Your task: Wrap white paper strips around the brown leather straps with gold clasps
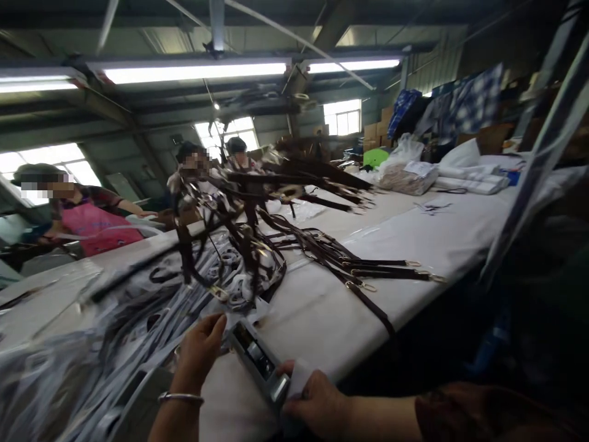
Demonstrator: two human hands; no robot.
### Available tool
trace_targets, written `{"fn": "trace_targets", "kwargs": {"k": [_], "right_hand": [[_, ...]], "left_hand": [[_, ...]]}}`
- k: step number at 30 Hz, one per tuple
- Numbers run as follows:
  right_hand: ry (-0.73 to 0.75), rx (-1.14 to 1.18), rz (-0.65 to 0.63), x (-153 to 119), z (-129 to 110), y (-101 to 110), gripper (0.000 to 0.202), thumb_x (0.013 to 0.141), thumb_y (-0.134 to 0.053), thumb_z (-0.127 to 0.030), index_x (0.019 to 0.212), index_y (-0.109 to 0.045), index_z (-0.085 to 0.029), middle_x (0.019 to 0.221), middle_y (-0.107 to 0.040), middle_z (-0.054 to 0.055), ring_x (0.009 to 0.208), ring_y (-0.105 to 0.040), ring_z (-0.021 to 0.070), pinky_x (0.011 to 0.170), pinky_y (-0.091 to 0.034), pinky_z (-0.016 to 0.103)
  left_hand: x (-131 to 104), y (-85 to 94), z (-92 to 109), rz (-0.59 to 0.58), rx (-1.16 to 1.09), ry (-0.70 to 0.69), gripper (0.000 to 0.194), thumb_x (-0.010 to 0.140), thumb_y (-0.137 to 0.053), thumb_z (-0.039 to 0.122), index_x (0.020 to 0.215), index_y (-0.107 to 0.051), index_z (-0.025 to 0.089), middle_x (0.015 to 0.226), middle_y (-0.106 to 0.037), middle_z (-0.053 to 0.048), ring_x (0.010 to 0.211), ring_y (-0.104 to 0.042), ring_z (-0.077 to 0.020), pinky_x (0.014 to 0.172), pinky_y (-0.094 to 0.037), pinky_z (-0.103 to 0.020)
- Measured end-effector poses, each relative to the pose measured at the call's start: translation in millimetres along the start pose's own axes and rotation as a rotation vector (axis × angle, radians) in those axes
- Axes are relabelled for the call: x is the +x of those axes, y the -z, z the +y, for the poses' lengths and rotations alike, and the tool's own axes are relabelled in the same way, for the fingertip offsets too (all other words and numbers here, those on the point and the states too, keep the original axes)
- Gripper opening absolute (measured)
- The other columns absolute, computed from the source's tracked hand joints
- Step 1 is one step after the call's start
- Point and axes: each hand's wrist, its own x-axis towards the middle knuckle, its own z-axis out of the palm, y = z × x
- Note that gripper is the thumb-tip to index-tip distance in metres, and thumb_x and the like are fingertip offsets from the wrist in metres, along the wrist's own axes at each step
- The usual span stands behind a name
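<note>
My left hand [202, 344], with a bangle at the wrist, is at the table's near side, thumb and fingers pressed together; whether anything is between them is too small to tell. Just right of it lies a grey metal device [260, 362] with an open top. My right hand [317, 402] is at the near end of that device, its fingers closed on a whitish plastic piece [301, 376]. Beyond both hands, dark brown straps [243, 239] with gold-coloured buckles hang and lie in a tangle.
Plastic-wrapped straps [138, 334] cover the table's left side. More brown straps [340, 261] lie across the white table [317, 313]. A slanting pole [529, 178] stands at the right. Several people are across the table, one in a pink apron [99, 224]. Bagged goods [407, 175] sit at the back right.
</note>
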Motion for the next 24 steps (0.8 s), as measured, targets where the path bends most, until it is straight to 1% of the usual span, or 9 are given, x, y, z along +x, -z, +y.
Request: {"fn": "trace_targets", "kwargs": {"k": [3, 6, 8, 11, 13, 15, 18, 21, 24], "right_hand": [[-0.041, -0.064, 0.031, -1.9, -0.3, 1.6, 0.056, 0.064, -0.068, -0.016, 0.12, -0.063, -0.023, 0.088, -0.069, -0.001, 0.081, -0.061, 0.0178, 0.074, -0.046, 0.026], [-0.054, -0.149, 0.045, 0.2, 4.5, 5.4, 0.06, 0.064, -0.07, -0.017, 0.123, -0.062, -0.023, 0.085, -0.068, -0.001, 0.077, -0.06, 0.0166, 0.07, -0.045, 0.026], [-0.027, -0.162, 0.026, 3.5, 6.6, 9.1, 0.058, 0.064, -0.07, -0.017, 0.122, -0.063, -0.022, 0.087, -0.069, -0.001, 0.078, -0.06, 0.0165, 0.073, -0.046, 0.027], [-0.007, -0.126, -0.049, 8.3, 3.2, 14.7, 0.056, 0.065, -0.071, -0.016, 0.12, -0.064, -0.021, 0.089, -0.07, -0.001, 0.08, -0.062, 0.0171, 0.077, -0.048, 0.028], [-0.003, -0.097, -0.094, 9.8, -1.9, 17.3, 0.055, 0.065, -0.07, -0.014, 0.119, -0.065, -0.02, 0.089, -0.07, 0.0, 0.082, -0.063, 0.0174, 0.079, -0.049, 0.028], [-0.005, -0.087, -0.098, 10.4, -5.5, 18.7, 0.054, 0.064, -0.069, -0.012, 0.118, -0.066, -0.02, 0.089, -0.07, 0.0, 0.082, -0.064, 0.0175, 0.08, -0.049, 0.028], [0.01, -0.103, -0.076, 10.6, -3.2, 19.6, 0.056, 0.064, -0.07, -0.012, 0.119, -0.065, -0.021, 0.091, -0.07, 0.0, 0.083, -0.063, 0.0178, 0.081, -0.05, 0.029], [0.031, -0.106, -0.075, 10.8, 5.5, 20.1, 0.056, 0.064, -0.071, -0.014, 0.12, -0.065, -0.022, 0.096, -0.07, 0.001, 0.088, -0.064, 0.019, 0.084, -0.049, 0.03], [-0.012, -0.041, -0.087, 12.0, 12.7, 21.4, 0.058, 0.064, -0.07, -0.015, 0.121, -0.063, -0.022, 0.099, -0.07, 0.001, 0.089, -0.064, 0.0196, 0.085, -0.05, 0.03]], "left_hand": [[6.2, -14.7, 6.3, -0.069, 0.046, -0.037, 0.047, 0.081, -0.05, 0.051, 0.102, -0.073, 0.017, 0.097, -0.078, -0.009, 0.096, -0.071, -0.0281, 0.083, -0.056, -0.035], [10.9, -34.3, 14.0, -0.092, 0.077, -0.083, 0.046, 0.083, -0.048, 0.05, 0.102, -0.073, 0.017, 0.097, -0.078, -0.009, 0.095, -0.071, -0.0274, 0.085, -0.055, -0.035], [11.8, -48.4, 20.9, -0.105, 0.107, -0.127, 0.046, 0.084, -0.048, 0.049, 0.103, -0.072, 0.015, 0.102, -0.076, -0.01, 0.099, -0.07, -0.0273, 0.09, -0.053, -0.036], [11.1, -65.6, 32.1, -0.096, 0.169, -0.198, 0.047, 0.085, -0.048, 0.047, 0.107, -0.071, 0.012, 0.113, -0.073, -0.014, 0.11, -0.065, -0.0287, 0.099, -0.048, -0.039], [12.1, -72.6, 38.6, -0.09, 0.214, -0.245, 0.048, 0.086, -0.048, 0.046, 0.111, -0.069, 0.011, 0.117, -0.07, -0.015, 0.115, -0.061, -0.0281, 0.104, -0.045, -0.038], [16.7, -77.0, 43.4, -0.112, 0.263, -0.293, 0.047, 0.088, -0.048, 0.045, 0.114, -0.068, 0.011, 0.119, -0.069, -0.015, 0.116, -0.06, -0.0267, 0.105, -0.044, -0.036], [31.0, -82.5, 48.5, -0.2, 0.365, -0.347, 0.046, 0.086, -0.052, 0.045, 0.115, -0.068, 0.013, 0.119, -0.068, -0.015, 0.114, -0.062, -0.0274, 0.104, -0.045, -0.036], [49.7, -91.3, 54.3, -0.311, 0.483, -0.385, 0.043, 0.083, -0.057, 0.043, 0.114, -0.069, 0.016, 0.118, -0.069, -0.014, 0.11, -0.064, -0.029, 0.101, -0.047, -0.038], [66.2, -105.0, 61.9, -0.409, 0.6, -0.411, 0.042, 0.08, -0.061, 0.043, 0.113, -0.069, 0.018, 0.12, -0.068, -0.015, 0.113, -0.063, -0.0302, 0.1, -0.047, -0.039]]}}
